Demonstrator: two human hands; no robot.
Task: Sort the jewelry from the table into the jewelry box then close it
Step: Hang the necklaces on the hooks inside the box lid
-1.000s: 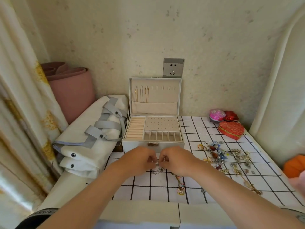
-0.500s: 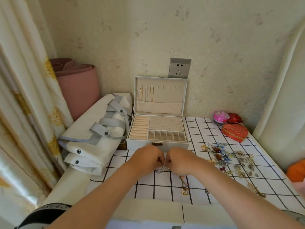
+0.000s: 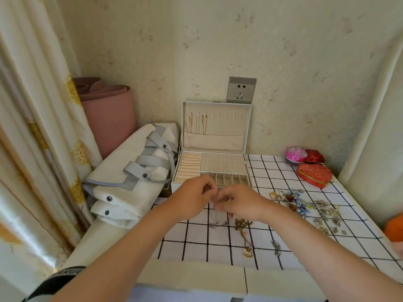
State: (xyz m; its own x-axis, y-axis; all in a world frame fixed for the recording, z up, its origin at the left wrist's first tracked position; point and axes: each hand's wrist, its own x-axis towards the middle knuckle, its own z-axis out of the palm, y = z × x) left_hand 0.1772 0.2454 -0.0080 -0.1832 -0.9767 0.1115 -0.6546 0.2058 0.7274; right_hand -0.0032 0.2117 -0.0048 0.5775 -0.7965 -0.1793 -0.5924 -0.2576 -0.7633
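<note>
Now, above the checked table (image 3: 196, 247), before the open jewelry box (image 3: 222, 163), left hand (image 3: 192, 197) and right hand (image 3: 239, 202) have risen off the cloth, fingertips pinching 1 thin chain (image 3: 218, 224) between them; its tail still trails on the table, so it looks bound for the lid's hooks.

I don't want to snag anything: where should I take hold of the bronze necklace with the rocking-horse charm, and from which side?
Probably just above the rocking-horse charm, pinched from above with two fingers. That end of the bronze necklace lies free nearest you; its far end is bunched beside the silver chain held by the left hand and right hand.
</note>
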